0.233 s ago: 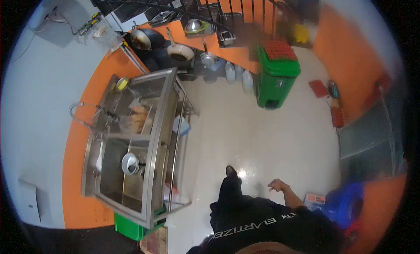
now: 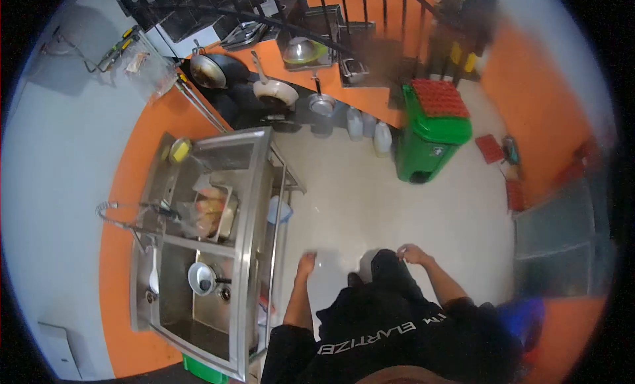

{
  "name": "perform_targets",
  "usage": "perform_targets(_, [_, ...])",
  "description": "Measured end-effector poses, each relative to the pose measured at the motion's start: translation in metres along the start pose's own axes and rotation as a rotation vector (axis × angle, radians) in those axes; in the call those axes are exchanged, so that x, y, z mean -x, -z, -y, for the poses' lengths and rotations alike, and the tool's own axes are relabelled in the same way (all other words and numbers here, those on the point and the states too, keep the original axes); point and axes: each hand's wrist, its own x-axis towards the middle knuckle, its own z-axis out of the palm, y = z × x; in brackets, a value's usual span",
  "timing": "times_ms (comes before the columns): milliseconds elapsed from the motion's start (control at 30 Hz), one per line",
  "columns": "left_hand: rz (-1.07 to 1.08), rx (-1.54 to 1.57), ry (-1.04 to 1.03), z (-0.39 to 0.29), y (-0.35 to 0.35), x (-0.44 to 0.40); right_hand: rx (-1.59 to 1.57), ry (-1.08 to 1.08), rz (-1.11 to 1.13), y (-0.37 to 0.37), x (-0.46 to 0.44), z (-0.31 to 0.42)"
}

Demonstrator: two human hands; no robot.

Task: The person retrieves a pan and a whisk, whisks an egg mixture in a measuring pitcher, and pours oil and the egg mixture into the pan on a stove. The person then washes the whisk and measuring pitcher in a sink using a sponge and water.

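Here, both hands are low over the pale floor: the left hand (image 2: 306, 263) near the right edge of the sink (image 2: 241, 252) but apart from it, and the right hand (image 2: 413, 254) beside the dark trousers (image 2: 390, 271). The right fingers look curled, with a small pale spot at their tips; whether they grip anything, I cannot tell. The left hand is too small and blurred to show whether its fingers are apart or together.

The sink stands at left. In its near basin sits a white bowl (image 2: 201, 278) with something dark inside; a white ladle (image 2: 154, 271) lies along the left ledge. The far basin holds a clear bag (image 2: 206, 215) of reddish and yellowish items, beside the spring tap (image 2: 165, 211). Farther off, pans (image 2: 274, 93) hang or rest by the stairs (image 2: 370, 93), and jugs (image 2: 382, 138) stand left of a green bin (image 2: 430, 142) topped with a red mat (image 2: 439, 98).
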Motion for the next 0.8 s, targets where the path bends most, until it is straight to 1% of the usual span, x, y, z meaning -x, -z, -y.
perform_targets(33, [-0.056,0.000,-0.128,-0.056,0.061,-0.053,-0.038,-0.112,-0.008,0.022,-0.024,0.038])
perform_targets(67, [-0.229,0.172,-0.104,-0.116,0.104,-0.103,-0.077,-0.218,-0.024,0.043,-0.054,0.082])
perform_targets(100, [-0.153,0.389,0.002,-0.170,0.150,-0.151,-0.133,-0.204,-0.043,0.064,-0.094,0.097])
perform_targets(133, [-0.149,0.480,-0.041,-0.203,0.179,-0.194,-0.190,-0.190,-0.067,0.085,-0.133,0.108])
perform_targets(167, [-0.146,0.574,-0.088,-0.230,0.202,-0.233,-0.272,-0.127,-0.121,0.111,-0.171,0.123])
perform_targets(233, [-0.091,0.668,-0.059,-0.280,0.242,-0.296,-0.362,-0.009,-0.214,0.176,-0.258,0.157])
perform_targets(267, [-0.062,0.711,-0.036,-0.290,0.256,-0.325,-0.379,0.042,-0.252,0.212,-0.302,0.177])
perform_targets(300, [-0.066,0.777,-0.015,-0.287,0.259,-0.356,-0.393,0.089,-0.287,0.249,-0.342,0.194])
perform_targets(333, [-0.073,0.842,0.003,-0.281,0.262,-0.390,-0.408,0.165,-0.409,0.284,-0.392,0.207])
perform_targets(367, [-0.078,0.897,0.032,-0.271,0.265,-0.413,-0.542,0.276,-0.479,0.317,-0.428,0.243])
perform_targets(433, [-0.105,0.834,0.076,-0.263,0.284,-0.460,-0.500,0.313,-0.446,0.391,-0.463,0.349])
perform_targets(467, [-0.114,0.807,0.099,-0.260,0.294,-0.477,-0.360,0.570,-0.568,0.422,-0.519,0.363])
perform_targets(500, [-0.109,0.927,0.116,-0.267,0.308,-0.490,-0.341,0.661,-0.628,0.454,-0.552,0.389])
perform_targets(533, [-0.125,0.905,0.126,-0.264,0.320,-0.511,-0.316,0.751,-0.690,0.485,-0.585,0.417])
perform_targets(567, [-0.148,0.885,0.137,-0.253,0.332,-0.534,-0.433,0.677,-0.687,0.514,-0.594,0.462])
perform_targets(600, [-0.177,0.868,0.154,-0.240,0.345,-0.560,-0.509,0.682,-0.711,0.535,-0.620,0.485])
perform_targets(633, [-0.208,0.856,0.153,-0.222,0.357,-0.588,-0.307,0.596,-0.844,0.561,-0.656,0.489])
perform_targets(667, [-0.274,0.766,0.140,-0.230,0.374,-0.606,-0.104,0.518,-0.955,0.583,-0.695,0.490])
perform_targets(700, [-0.334,0.673,0.136,-0.251,0.396,-0.623,-0.141,0.461,-0.963,0.594,-0.717,0.503])
perform_targets(733, [-0.376,0.577,0.144,-0.258,0.412,-0.644,-0.175,0.384,-0.971,0.603,-0.733,0.506])
perform_targets(767, [-0.404,0.544,0.139,-0.246,0.423,-0.672,-0.141,0.326,-0.905,0.619,-0.776,0.477])
perform_targets(800, [-0.431,0.516,0.125,-0.229,0.429,-0.705,-0.154,0.335,-0.868,0.628,-0.811,0.448])
